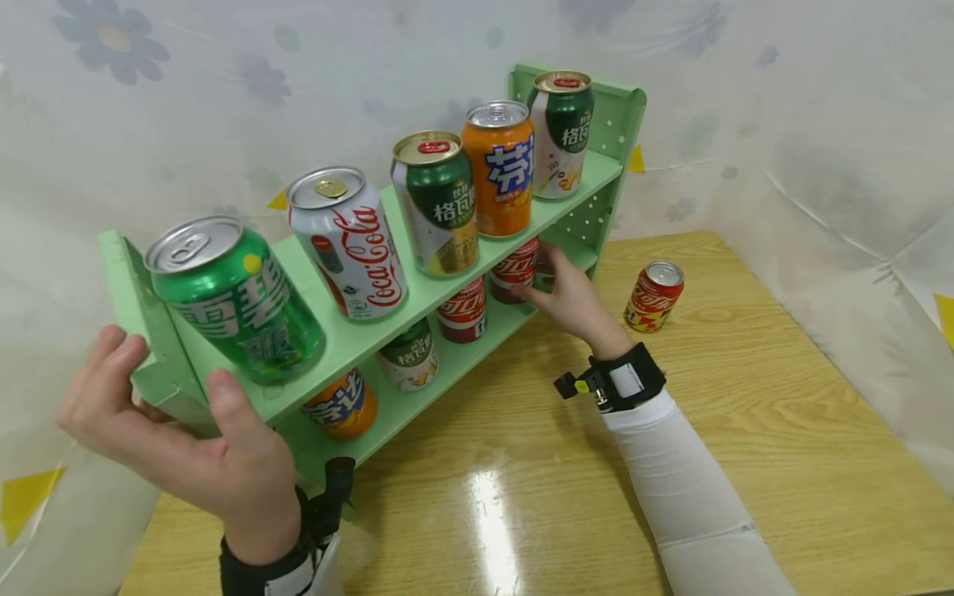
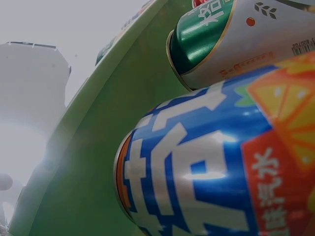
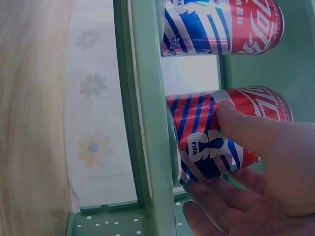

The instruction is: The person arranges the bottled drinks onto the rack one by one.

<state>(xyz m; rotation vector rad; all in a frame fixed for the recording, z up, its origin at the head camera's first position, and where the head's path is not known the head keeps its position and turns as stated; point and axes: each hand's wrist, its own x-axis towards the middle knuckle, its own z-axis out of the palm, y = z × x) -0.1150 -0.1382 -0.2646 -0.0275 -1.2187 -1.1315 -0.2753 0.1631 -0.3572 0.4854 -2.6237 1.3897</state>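
Observation:
A light green two-tier rack (image 1: 417, 310) stands slantwise on the table, cans on both shelves. My left hand (image 1: 201, 447) grips its left end, thumb at the front edge near a green Sprite can (image 1: 238, 302). On the lower shelf, my right hand (image 1: 570, 302) holds a red Coca-Cola can (image 3: 202, 140), thumb on one side and fingers round the other. Beside it stands another red Coca-Cola can (image 1: 464, 310). Farther left on that shelf are a green-and-white can (image 1: 411, 356) and an orange Fanta can (image 2: 197, 167), the latter large in the left wrist view.
The upper shelf also carries a white Coca-Cola can (image 1: 349, 244), two green-topped cans, one in the middle (image 1: 436, 207), and an orange can (image 1: 499, 170). A short red can (image 1: 654, 296) stands on the wooden table (image 1: 745, 397) to the right. Flowered sheeting (image 1: 335, 74) hangs behind.

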